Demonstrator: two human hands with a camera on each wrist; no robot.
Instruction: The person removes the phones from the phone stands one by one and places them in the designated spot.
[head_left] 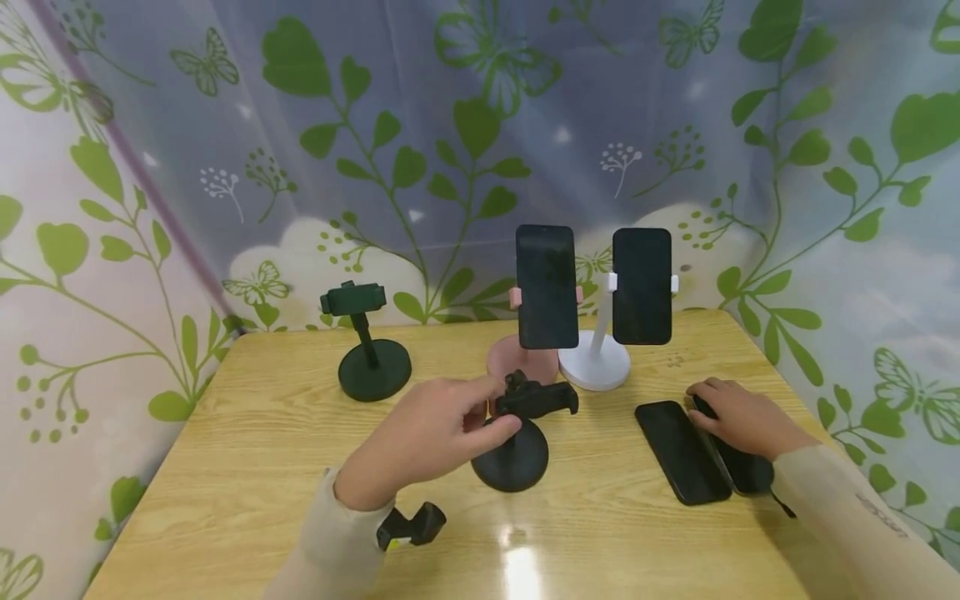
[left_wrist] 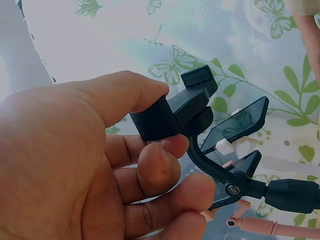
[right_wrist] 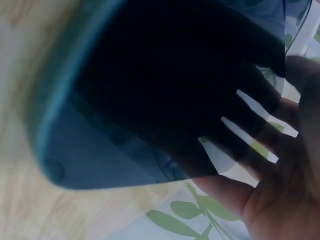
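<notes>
In the head view my left hand (head_left: 442,429) is at the black phone stand (head_left: 510,458) near the table's middle. Thumb and forefinger pinch one end of its clamp (left_wrist: 152,117) in the left wrist view, while the other fingers curl below. My right hand (head_left: 738,417) lies over the far end of a black phone (head_left: 746,469), its fingers spread with gaps between them in the right wrist view. That phone's glossy screen (right_wrist: 165,90) is dark there, and the fingertips are hard to make out. Beside it lies another black phone (head_left: 682,450), face up.
A pink stand (head_left: 517,358) and a white stand (head_left: 596,367) at the back each hold an upright phone. Back left stands a dark green stand (head_left: 375,371) with its holder bare. Patterned cloth (head_left: 420,125) hangs behind the wooden table (head_left: 247,467).
</notes>
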